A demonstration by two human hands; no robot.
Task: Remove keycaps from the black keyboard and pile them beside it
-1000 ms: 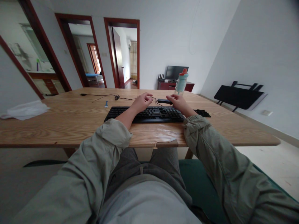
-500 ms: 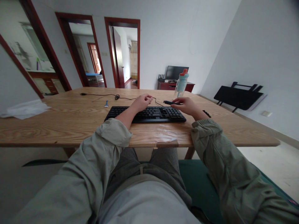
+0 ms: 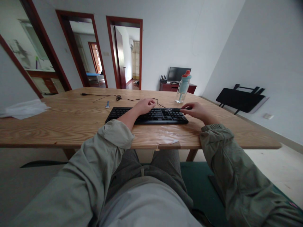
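Note:
A black keyboard (image 3: 161, 116) lies on the wooden table before me. My left hand (image 3: 145, 106) hovers over its middle with the fingers curled together; whatever they hold, if anything, is hidden. My right hand (image 3: 193, 109) is closed on a slim black stick-like tool (image 3: 176, 109), its tip pointing left along the keyboard's upper right part. The tool's exact kind does not show. Behind the keyboard runs its black cable (image 3: 132, 100), bundled at one point.
A small blue-and-white item (image 3: 107, 105) lies left of the cable bundle. The clear bottle with a red lid (image 3: 182, 88) stands behind my right hand. White sheeting (image 3: 25, 109) covers part of the table's left end. The wooden table's (image 3: 71, 126) front edge is close to my body.
My right hand has moved right and toward me, bringing the black tool down to the keyboard's rear right part. My left hand has shifted slightly, still above the keys.

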